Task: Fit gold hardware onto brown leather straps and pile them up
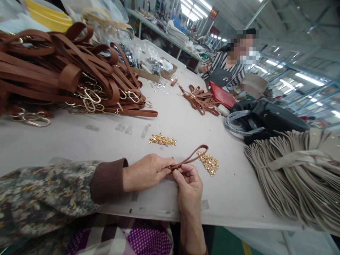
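Observation:
Close to the table's front edge, a brown leather strap (195,152) bent into a loop is pinched between both hands. My left hand (148,171) grips its end from the left, fingers closed. From below on the right, my right hand (189,184) pinches the same strap with thumb and fingers. What lies between the fingertips is mostly hidden. Just beyond the hands is a small pile of gold-coloured metal fittings (162,140). A second pile of gold fittings (209,163) lies right of the loop, whose tip reaches over its edge.
A big heap of brown straps with metal clips (87,78) covers the back left. Another bunch of brown straps (199,99) lies farther back. To the right are a black bag (273,117) and a bundle of grey-beige strips (292,173). A co-worker (228,67) is across the table.

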Demonstrator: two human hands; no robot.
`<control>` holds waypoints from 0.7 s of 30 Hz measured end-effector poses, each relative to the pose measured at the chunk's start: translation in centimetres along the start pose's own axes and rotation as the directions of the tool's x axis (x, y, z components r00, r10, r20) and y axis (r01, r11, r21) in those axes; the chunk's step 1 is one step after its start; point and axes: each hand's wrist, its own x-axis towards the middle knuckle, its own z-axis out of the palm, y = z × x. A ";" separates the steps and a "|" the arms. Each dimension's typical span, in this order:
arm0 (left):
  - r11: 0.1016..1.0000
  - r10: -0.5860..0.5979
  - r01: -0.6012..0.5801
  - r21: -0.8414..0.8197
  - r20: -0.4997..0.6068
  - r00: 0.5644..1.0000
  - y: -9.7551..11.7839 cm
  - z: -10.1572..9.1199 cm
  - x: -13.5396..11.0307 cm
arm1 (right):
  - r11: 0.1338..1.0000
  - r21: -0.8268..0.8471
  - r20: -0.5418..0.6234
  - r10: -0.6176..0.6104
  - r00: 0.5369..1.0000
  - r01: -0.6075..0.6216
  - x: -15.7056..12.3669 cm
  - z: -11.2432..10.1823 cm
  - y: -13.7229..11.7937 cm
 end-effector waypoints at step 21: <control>0.722 -0.290 0.213 -0.658 -0.008 0.957 -0.2 -0.8 1.3 | -0.087 -0.919 0.394 -0.277 0.876 0.385 9.2 -6.5 -3.1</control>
